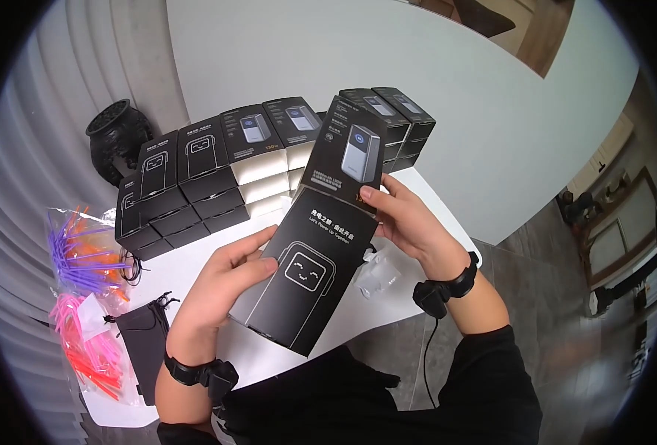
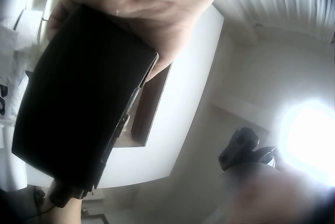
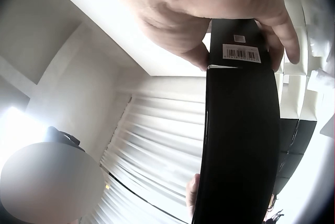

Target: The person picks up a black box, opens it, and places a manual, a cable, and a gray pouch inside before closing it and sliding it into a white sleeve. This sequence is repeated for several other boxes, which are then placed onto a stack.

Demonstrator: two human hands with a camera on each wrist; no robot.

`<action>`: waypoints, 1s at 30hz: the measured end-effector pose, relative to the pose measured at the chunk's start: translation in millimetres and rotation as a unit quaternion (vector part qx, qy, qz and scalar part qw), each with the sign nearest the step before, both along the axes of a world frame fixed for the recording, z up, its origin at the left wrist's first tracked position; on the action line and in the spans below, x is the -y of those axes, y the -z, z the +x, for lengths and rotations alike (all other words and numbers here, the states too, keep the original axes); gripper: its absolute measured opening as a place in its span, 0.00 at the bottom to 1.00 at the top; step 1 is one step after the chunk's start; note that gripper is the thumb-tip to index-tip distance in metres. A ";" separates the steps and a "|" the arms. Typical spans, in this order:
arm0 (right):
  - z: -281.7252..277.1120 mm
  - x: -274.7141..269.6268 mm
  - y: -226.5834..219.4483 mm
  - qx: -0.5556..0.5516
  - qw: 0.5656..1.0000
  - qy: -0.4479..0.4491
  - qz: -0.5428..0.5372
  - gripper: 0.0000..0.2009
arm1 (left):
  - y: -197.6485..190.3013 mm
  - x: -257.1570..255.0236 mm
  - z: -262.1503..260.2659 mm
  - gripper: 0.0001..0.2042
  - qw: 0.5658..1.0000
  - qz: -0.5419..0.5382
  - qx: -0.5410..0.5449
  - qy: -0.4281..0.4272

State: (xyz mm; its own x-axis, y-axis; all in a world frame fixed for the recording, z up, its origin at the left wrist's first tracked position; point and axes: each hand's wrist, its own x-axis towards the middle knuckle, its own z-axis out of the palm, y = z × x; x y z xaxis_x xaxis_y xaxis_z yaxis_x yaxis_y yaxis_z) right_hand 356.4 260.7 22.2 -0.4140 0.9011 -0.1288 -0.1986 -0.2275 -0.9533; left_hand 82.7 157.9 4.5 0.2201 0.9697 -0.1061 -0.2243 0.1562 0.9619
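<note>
My left hand (image 1: 228, 278) grips the lower left side of a black box (image 1: 299, 274) printed with a line-drawn smiling face, thumb on its front. At the upper end of that box, a black box part (image 1: 347, 141) with a power bank picture joins it end to end. My right hand (image 1: 410, 219) holds this upper part from the right, thumb on the picture side. A barcode label (image 3: 242, 53) shows beneath the right hand in the right wrist view. Both parts are tilted and held up over the white table (image 1: 440, 215). In the left wrist view, the left hand (image 2: 141, 9) lies across one end.
Rows of stacked black boxes (image 1: 195, 163) stand along the table's back, some with white ends. Clear bags of purple and orange sticks (image 1: 87, 256) and pink ones (image 1: 91, 345) lie left, near a black drawstring pouch (image 1: 142, 341). Crumpled clear plastic (image 1: 379, 276) sits right.
</note>
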 end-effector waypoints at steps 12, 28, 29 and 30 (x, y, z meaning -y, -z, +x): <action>17.5 13.5 4.4 0.060 0.998 -0.001 0.017 0.41 | 7.8 -3.1 1.7 0.26 1.000 0.006 0.014 -0.002; 29.3 0.7 21.0 -0.016 0.999 -0.017 -0.031 0.36 | 21.6 0.6 8.9 0.25 1.000 0.020 -0.006 -0.012; 27.4 3.6 19.7 -0.020 0.999 -0.015 -0.029 0.35 | 21.1 1.6 13.0 0.26 1.000 0.022 0.009 -0.021; 26.0 5.8 19.3 -0.025 0.999 -0.012 -0.028 0.34 | 20.8 2.5 16.0 0.26 0.999 0.023 0.024 -0.029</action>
